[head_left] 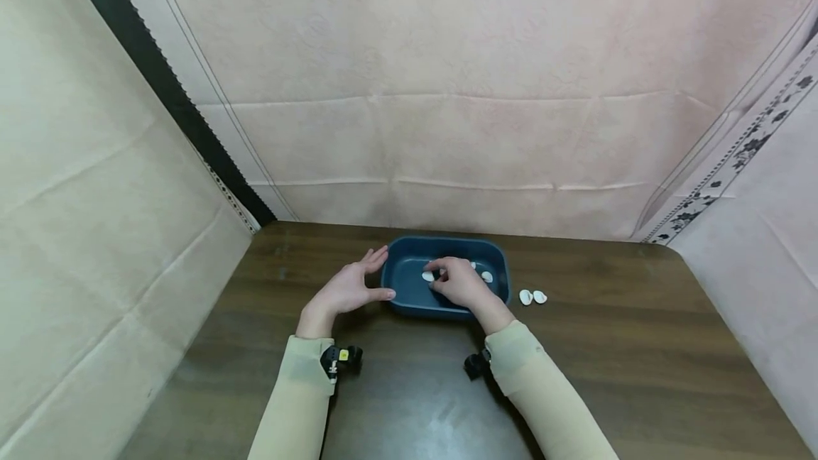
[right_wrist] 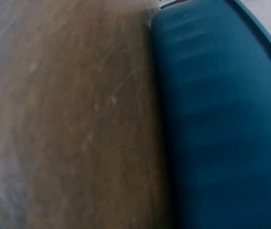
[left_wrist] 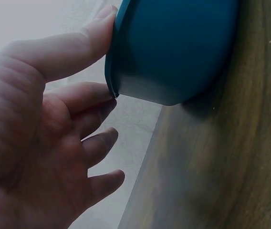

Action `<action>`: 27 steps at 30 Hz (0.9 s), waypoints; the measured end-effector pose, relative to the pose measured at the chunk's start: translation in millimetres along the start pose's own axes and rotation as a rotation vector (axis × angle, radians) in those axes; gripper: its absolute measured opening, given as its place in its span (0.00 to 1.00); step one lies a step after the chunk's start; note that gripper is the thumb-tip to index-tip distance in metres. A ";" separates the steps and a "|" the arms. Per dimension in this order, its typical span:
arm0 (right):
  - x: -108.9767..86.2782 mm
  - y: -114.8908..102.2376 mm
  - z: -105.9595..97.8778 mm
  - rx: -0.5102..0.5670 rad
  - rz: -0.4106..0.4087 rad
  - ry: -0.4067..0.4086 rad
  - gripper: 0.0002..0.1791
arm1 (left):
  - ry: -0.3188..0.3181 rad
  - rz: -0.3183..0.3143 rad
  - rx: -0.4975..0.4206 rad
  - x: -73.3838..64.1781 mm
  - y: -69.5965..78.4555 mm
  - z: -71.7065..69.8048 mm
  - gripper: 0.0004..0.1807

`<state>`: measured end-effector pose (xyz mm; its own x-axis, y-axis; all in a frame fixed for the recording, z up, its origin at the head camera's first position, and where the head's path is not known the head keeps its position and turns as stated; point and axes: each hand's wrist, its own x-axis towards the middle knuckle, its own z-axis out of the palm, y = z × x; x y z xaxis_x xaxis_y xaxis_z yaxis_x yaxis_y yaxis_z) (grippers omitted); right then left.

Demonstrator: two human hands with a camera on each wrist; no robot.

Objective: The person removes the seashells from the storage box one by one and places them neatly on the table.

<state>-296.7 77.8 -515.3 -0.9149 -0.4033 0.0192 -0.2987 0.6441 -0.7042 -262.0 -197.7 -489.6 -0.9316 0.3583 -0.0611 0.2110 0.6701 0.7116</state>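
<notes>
A dark blue rectangular tray [head_left: 409, 294] stands on the table. My left hand [head_left: 353, 285] is at its left end; in the left wrist view the thumb [left_wrist: 73, 50] and index fingertip touch the rim, and the other fingers extend apart from it. My right hand [head_left: 461, 282] reaches over the near side into the tray, fingers bent. A small white shell-like piece [head_left: 427, 276] shows by its thumb and index fingertips; whether they pinch it is unclear. Another white piece [head_left: 487, 277] lies inside on the right, and one is partly hidden behind the hand. The right wrist view shows only the tray's outer wall [right_wrist: 221, 119].
Two more white oval pieces, one on the left [head_left: 526, 297] and one on the right [head_left: 540, 297], lie on the wooden table [head_left: 613, 346] just right of the tray. Pale cloth [head_left: 447, 140] hangs behind the table and along both sides.
</notes>
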 end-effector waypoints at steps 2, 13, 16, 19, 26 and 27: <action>-0.1 -1.8 -0.1 -0.017 -0.015 -0.011 0.17 | -0.002 0.009 0.000 -0.1 0.3 -1.0 0.50; 2.5 -5.2 2.1 -0.100 -0.061 -0.063 0.16 | -0.002 0.005 0.015 -0.5 -1.5 -0.7 0.50; 3.0 -4.8 2.5 -0.115 -0.071 -0.071 0.13 | -0.003 0.015 0.011 -0.4 -1.6 0.1 0.50; 3.2 -5.2 2.5 -0.117 -0.069 -0.079 0.11 | -0.002 0.023 0.006 -0.3 -1.5 -0.2 0.50; 4.8 -5.8 3.2 -0.115 -0.066 -0.083 0.06 | -0.007 0.026 0.012 -0.8 -2.2 -1.3 0.50; 5.1 -5.6 3.6 -0.118 -0.068 -0.083 0.06 | -0.007 0.027 0.011 -0.7 -2.5 -1.3 0.50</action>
<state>-298.7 69.8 -513.7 -0.8674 -0.4976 0.0014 -0.3930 0.6833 -0.6153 -262.2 -200.5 -490.5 -0.9235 0.3808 -0.0467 0.2396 0.6675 0.7050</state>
